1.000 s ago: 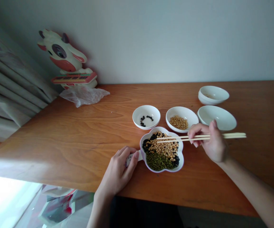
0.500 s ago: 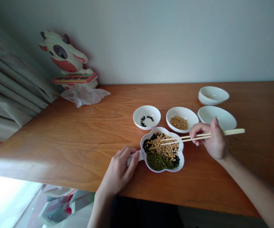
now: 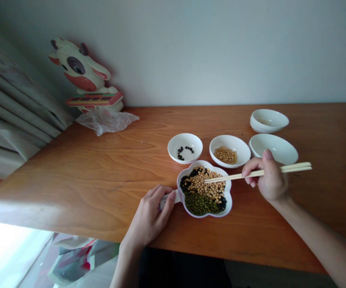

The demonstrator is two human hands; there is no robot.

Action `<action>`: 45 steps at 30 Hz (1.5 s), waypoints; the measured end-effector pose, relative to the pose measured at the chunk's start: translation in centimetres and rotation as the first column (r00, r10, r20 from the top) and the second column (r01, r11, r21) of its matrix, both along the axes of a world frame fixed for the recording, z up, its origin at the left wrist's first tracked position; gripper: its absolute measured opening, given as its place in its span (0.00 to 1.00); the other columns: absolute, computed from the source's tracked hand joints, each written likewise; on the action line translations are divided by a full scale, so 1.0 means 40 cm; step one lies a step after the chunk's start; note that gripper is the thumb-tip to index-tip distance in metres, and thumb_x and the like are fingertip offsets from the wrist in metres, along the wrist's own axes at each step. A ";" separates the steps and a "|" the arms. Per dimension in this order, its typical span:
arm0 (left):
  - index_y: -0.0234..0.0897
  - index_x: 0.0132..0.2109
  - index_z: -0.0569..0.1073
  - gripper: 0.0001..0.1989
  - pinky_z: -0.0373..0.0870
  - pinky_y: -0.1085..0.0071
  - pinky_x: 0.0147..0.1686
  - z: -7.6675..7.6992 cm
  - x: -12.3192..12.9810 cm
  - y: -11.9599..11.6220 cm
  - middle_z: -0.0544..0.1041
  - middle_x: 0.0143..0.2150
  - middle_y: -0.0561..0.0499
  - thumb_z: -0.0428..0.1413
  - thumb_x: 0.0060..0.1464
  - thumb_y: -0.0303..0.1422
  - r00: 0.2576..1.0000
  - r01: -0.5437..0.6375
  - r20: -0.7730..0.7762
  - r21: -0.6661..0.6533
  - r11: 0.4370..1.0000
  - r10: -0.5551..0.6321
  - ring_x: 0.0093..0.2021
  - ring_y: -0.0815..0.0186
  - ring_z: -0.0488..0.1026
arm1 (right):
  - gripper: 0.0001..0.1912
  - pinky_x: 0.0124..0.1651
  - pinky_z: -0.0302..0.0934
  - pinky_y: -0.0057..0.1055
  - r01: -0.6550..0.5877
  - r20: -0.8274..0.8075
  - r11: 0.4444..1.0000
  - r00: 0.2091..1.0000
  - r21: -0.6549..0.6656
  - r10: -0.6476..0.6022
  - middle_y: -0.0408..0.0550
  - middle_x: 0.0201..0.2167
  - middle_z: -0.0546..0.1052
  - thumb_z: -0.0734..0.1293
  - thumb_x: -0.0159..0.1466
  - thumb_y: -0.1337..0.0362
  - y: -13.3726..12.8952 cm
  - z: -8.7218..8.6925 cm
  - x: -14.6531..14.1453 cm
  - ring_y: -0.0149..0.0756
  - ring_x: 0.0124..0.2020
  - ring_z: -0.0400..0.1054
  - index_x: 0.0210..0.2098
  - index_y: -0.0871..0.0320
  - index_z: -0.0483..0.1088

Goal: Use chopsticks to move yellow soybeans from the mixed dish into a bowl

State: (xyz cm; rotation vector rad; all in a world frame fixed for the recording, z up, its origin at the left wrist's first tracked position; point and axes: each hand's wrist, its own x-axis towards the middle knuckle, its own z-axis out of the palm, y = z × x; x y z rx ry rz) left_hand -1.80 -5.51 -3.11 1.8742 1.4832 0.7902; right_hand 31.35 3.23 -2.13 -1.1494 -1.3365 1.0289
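Note:
A flower-shaped dish [image 3: 229, 196] holds tan, black and green beans in separate areas. My left hand [image 3: 150, 214] is closed round its short handle [image 3: 177, 197]. My right hand [image 3: 269, 178] grips a pair of pale chopsticks [image 3: 295, 167], their tips close together at the tan beans [image 3: 201, 179]. Whether a bean is between the tips is too small to tell. Behind the dish, one white bowl [image 3: 185, 140] has several black beans, and another bowl [image 3: 231, 141] has tan beans [image 3: 226, 155].
Two more white bowls [image 3: 273, 144] [image 3: 269, 118] stand at the right, the nearer one partly behind my right hand. A cow toy with a keyboard [image 3: 95, 99] and a clear plastic bag [image 3: 109, 121] are at the back left, near a curtain [image 3: 13, 108].
The chopstick tips, apart before, have come together over the tan beans. My right hand has shifted slightly. My left hand and the dish are nearly unmoved.

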 end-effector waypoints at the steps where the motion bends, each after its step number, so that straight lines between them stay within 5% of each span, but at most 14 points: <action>1: 0.42 0.46 0.73 0.11 0.66 0.67 0.48 -0.001 0.000 0.000 0.78 0.41 0.52 0.50 0.75 0.39 1.000 0.000 -0.001 -0.002 1.000 0.000 0.42 0.63 0.75 | 0.38 0.19 0.50 0.36 0.015 -0.005 1.000 1.000 0.000 -0.015 0.47 0.13 0.71 0.55 0.73 0.38 0.000 -0.002 0.001 0.33 0.15 0.61 0.19 0.53 0.77; 7: 0.42 0.46 0.73 0.11 0.66 0.67 0.47 -0.005 -0.002 0.000 0.78 0.41 0.52 0.49 0.75 0.39 1.000 0.000 -0.002 0.004 1.000 0.000 0.42 0.63 0.75 | 0.38 0.18 0.48 0.36 0.015 -0.058 1.000 0.998 -0.014 -0.016 0.47 0.12 0.69 0.53 0.73 0.38 0.015 -0.002 0.016 0.33 0.14 0.61 0.19 0.52 0.77; 16: 0.42 0.46 0.73 0.11 0.66 0.67 0.47 -0.004 -0.002 0.001 0.77 0.41 0.52 0.50 0.75 0.39 1.000 0.004 0.001 0.005 1.000 -0.004 0.42 0.63 0.75 | 0.45 0.18 0.48 0.34 -0.293 -0.044 0.950 0.956 -0.106 0.290 0.48 0.14 0.68 0.47 0.70 0.32 0.034 0.046 0.055 0.31 0.14 0.60 0.19 0.55 0.75; 24: 0.42 0.46 0.73 0.10 0.66 0.67 0.47 -0.004 -0.002 0.000 0.77 0.41 0.52 0.50 0.75 0.39 1.000 0.002 -0.003 0.005 1.000 -0.002 0.42 0.64 0.75 | 0.45 0.20 0.54 0.34 -0.343 0.016 0.935 0.938 -0.085 0.346 0.48 0.17 0.70 0.48 0.68 0.29 0.027 0.046 0.055 0.32 0.18 0.62 0.22 0.56 0.77; 34: 0.43 0.45 0.73 0.11 0.66 0.67 0.47 -0.003 0.001 0.001 0.77 0.41 0.53 0.50 0.75 0.39 1.000 0.003 -0.001 0.004 1.000 -0.003 0.42 0.64 0.75 | 0.41 0.18 0.50 0.33 -0.214 0.006 0.977 0.977 0.010 0.214 0.47 0.13 0.69 0.52 0.74 0.39 0.014 0.018 0.051 0.30 0.15 0.62 0.18 0.55 0.77; 45: 0.42 0.45 0.73 0.11 0.67 0.66 0.47 -0.004 0.000 0.000 0.78 0.41 0.51 0.50 0.75 0.39 1.000 -0.004 -0.012 0.010 1.000 0.004 0.42 0.62 0.75 | 0.39 0.18 0.47 0.36 0.072 -0.213 0.980 0.977 0.183 -0.032 0.46 0.07 0.63 0.54 0.75 0.46 0.026 0.023 0.037 0.31 0.11 0.57 0.13 0.53 0.73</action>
